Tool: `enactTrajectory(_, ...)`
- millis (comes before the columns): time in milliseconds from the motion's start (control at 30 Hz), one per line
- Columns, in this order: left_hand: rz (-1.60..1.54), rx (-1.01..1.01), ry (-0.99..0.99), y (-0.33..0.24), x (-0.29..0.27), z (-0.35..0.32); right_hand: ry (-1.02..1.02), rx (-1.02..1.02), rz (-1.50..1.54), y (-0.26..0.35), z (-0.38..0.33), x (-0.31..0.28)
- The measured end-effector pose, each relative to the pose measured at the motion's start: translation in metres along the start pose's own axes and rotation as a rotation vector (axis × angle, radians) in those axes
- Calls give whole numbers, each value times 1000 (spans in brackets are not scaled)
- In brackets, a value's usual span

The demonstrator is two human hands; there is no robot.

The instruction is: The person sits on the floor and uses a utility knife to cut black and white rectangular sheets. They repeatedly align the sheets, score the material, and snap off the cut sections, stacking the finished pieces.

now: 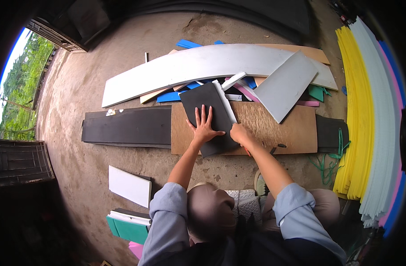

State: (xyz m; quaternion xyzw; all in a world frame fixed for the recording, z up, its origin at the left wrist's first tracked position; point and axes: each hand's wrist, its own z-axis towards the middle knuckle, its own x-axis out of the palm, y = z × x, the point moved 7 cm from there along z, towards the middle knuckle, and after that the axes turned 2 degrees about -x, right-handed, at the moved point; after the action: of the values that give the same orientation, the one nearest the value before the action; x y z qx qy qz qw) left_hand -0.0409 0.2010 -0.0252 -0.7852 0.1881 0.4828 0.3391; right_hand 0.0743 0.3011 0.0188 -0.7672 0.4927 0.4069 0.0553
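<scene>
My left hand (204, 129) lies flat with spread fingers on a black foam sheet (198, 98), pressing it against a brown wooden board (274, 128). A white foam strip (225, 99) runs along the sheet's right edge. At the lower end of that edge, my right hand (241, 134) is closed round an orange-handled tool (247, 151). Only a bit of orange shows below the fist; the tool's other end is hidden. A small dark object (281, 145) rests on the board right of my right forearm.
Beyond the board lie a long white sheet (181, 66), a grey-white panel (287, 86) and coloured offcuts. Long black sheets (127, 126) extend under the board. Tall yellow sheets (354, 111) stand at right, near green twine (329, 166). A white piece (130, 185) and green block (126, 228) lie at left.
</scene>
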Motion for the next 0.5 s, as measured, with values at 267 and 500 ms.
enactTrajectory(267, -2, -20, 2, -3, 0, 2, -120, -65, -56, -72, -81, 59)
enactTrajectory(500, -60, -25, -54, 11, 1, -2, -229, -88, 422, -42, -42, -25)
